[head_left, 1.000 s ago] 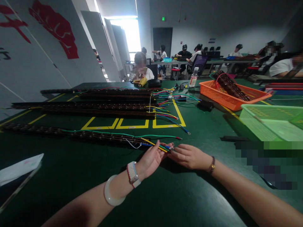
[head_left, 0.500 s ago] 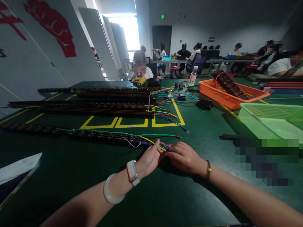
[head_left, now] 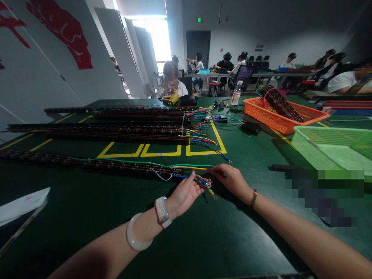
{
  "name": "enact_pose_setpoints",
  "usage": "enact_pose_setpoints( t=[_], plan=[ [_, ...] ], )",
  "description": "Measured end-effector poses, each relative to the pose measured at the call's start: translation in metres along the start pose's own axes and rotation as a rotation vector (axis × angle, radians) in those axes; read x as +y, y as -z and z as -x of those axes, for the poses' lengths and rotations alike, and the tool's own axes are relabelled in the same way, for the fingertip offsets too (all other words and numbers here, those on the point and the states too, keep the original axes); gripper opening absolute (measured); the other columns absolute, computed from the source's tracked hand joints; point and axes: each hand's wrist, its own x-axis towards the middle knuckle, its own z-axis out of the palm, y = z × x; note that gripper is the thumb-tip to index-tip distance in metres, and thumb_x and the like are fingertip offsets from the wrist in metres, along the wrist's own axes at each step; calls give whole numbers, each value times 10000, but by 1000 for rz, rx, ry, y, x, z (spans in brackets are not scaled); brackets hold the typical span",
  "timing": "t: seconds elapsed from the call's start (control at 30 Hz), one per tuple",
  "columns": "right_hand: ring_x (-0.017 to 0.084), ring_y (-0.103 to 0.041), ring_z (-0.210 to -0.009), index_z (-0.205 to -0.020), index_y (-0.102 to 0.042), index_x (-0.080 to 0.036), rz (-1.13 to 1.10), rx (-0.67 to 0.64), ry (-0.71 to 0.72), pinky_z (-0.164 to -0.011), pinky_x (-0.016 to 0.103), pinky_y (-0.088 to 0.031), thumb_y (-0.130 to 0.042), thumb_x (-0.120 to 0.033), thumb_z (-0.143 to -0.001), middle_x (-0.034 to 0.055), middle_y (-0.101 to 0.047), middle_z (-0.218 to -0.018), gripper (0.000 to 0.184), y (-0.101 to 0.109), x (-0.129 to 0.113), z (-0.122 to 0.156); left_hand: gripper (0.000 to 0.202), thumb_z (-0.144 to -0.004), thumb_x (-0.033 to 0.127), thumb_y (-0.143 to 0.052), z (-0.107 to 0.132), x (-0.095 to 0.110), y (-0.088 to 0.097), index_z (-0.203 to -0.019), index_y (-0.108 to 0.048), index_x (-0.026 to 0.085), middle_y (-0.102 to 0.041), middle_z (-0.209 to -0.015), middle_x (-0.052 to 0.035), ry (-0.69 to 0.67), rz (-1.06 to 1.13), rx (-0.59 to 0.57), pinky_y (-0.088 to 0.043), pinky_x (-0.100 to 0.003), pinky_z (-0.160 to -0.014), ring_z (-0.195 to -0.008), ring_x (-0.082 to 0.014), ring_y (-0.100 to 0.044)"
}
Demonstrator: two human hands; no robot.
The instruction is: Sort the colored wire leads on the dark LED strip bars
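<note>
My left hand point(head_left: 188, 193), palm up with curled fingers, holds several blue and green wires point(head_left: 200, 179). Their metal ring terminals point(head_left: 215, 197) stick out past my fingers, one with a yellow sleeve. Up and to the right, my right hand point(head_left: 231, 181) pinches the red-sleeved end of a yellow wire point(head_left: 193, 167); its tip is hidden by my fingers. These wires come from the right end of a long dark strip bundle point(head_left: 116, 166) lying on the table. A green wire point(head_left: 139, 162) runs along the bundle's far side. A white cable tie point(head_left: 162, 177) loops out near the end.
More dark strip bundles point(head_left: 130, 135) with coloured wires lie beyond. At the right are an orange basket point(head_left: 267, 116) holding a dark bundle, a light green basket point(head_left: 319, 149) and a bottle point(head_left: 236, 93). A person point(head_left: 171, 83) sits across the table point(head_left: 180, 252); others work behind.
My right hand has moved from beside my left fingers up and to the right. The yellow wire has left my left hand and is drawn out straight. Ring terminals now show past my left fingers.
</note>
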Motion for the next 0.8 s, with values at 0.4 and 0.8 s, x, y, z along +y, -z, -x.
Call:
enact_pose_setpoints(
  t=[0.4, 0.8],
  plan=[
    [167, -533, -752, -802, -630, -190, 283, -98, 21, -690, 282, -378, -571, -226, -848, 45, -608, -803, 83, -5, 12, -13, 229, -911, 269, -419, -2, -1, 1, -785, -545, 126, -664, -818, -114, 14, 26, 6, -446, -377, -897, -857, -196, -642],
    [167, -556, -792, -934, -624, -196, 252, -147, 20, -715, 282, -401, -548, -237, -871, 40, -626, -843, 107, -3, 9, -9, 234, -912, 268, -418, 1, 2, -3, -775, -546, 128, -651, -786, -90, 23, 22, 18, -462, -361, -864, -827, -188, -640]
  ],
)
